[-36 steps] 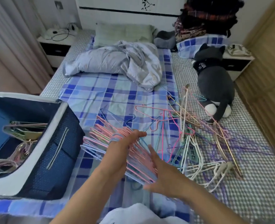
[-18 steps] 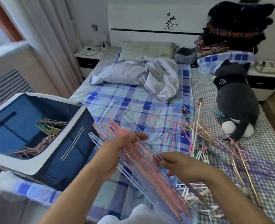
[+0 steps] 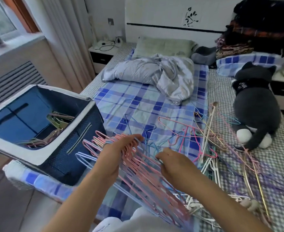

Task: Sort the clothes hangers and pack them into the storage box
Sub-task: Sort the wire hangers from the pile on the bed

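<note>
Since the earlier frame your view has swung left, bringing the storage box [image 3: 42, 158] on the bed [image 3: 137, 104] fuller into view. Bundled hangers [image 3: 137, 166] run box-ward to your lap; your nearer left hand [image 3: 119, 153] curls round them, right hand [image 3: 173, 163] pinching beside.

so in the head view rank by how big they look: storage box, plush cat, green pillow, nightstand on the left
1. storage box, though nearness to the camera inflates it
2. plush cat
3. green pillow
4. left nightstand, farthest away, so unsure against the pillow
</note>
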Motion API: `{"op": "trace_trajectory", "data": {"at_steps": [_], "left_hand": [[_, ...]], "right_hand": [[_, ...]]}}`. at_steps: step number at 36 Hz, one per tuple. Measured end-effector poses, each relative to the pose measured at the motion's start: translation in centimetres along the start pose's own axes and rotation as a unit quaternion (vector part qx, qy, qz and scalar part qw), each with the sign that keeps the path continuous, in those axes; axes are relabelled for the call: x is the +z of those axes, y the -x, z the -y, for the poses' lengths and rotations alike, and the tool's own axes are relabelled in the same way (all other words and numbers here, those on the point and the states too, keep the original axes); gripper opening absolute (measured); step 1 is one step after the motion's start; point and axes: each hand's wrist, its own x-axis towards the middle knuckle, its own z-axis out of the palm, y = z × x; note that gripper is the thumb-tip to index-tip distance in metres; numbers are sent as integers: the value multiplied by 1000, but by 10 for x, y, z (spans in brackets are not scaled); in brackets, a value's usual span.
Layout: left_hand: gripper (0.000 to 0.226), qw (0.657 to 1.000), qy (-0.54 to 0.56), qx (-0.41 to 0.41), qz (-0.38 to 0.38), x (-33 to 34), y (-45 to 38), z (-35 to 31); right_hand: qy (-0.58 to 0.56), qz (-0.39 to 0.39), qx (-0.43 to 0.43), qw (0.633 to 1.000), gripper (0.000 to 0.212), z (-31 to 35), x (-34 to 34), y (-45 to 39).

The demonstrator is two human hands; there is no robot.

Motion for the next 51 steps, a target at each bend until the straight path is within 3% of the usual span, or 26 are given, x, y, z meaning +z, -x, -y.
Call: {"op": "trace_trajectory", "data": {"at_steps": [5, 9, 14, 18, 22, 24, 26, 29, 35, 41, 45, 49, 51], "left_hand": [[22, 999, 16, 34, -35, 15, 3, 9], [23, 999, 0, 45, -31, 16, 3, 9], [29, 994, -44, 77, -56, 11, -6, 12], [23, 995, -51, 47, -72, 11, -9, 18], [25, 996, -72, 28, -38, 6, -11, 17], [28, 998, -62, 24, -20, 3, -11, 13], [27, 999, -51, 18, -6, 1, -12, 11], [28, 999, -36, 4, 20, 3, -9, 10], [28, 999, -15, -9, 40, 18, 4, 7], [24, 999, -18, -25, 32, 14, 10, 13], [24, 998, -3, -45, 53, 11, 13, 10], [31, 996, -15, -33, 87, 7, 17, 9], [31, 994, -32, -11, 102, 5, 20, 7]], "right_hand": [[-18, -30, 36, 999, 8, 3, 13, 11], [-60, -39, 77, 994, 19, -20, 19, 22], [-58, -171, 89, 980, 23, -45, 15, 47], [-139, -170, 166, 961, 19, -64, 8, 66], [-191, -169, 181, 950, 18, -82, 1, 72], [-216, -168, 163, 948, 29, -82, 2, 69], [-221, -153, 146, 952, 38, -75, 5, 61], [-213, -126, 130, 960, 22, -64, 13, 46], [-227, -79, 40, 970, 21, -29, 34, 36], [-294, -30, 34, 955, 31, -22, 37, 36], [-321, 36, 48, 945, 25, -18, 33, 34], [-363, 108, 63, 923, 28, -9, 30, 33], [-442, 162, 72, 879, 32, -2, 27, 34]]}}
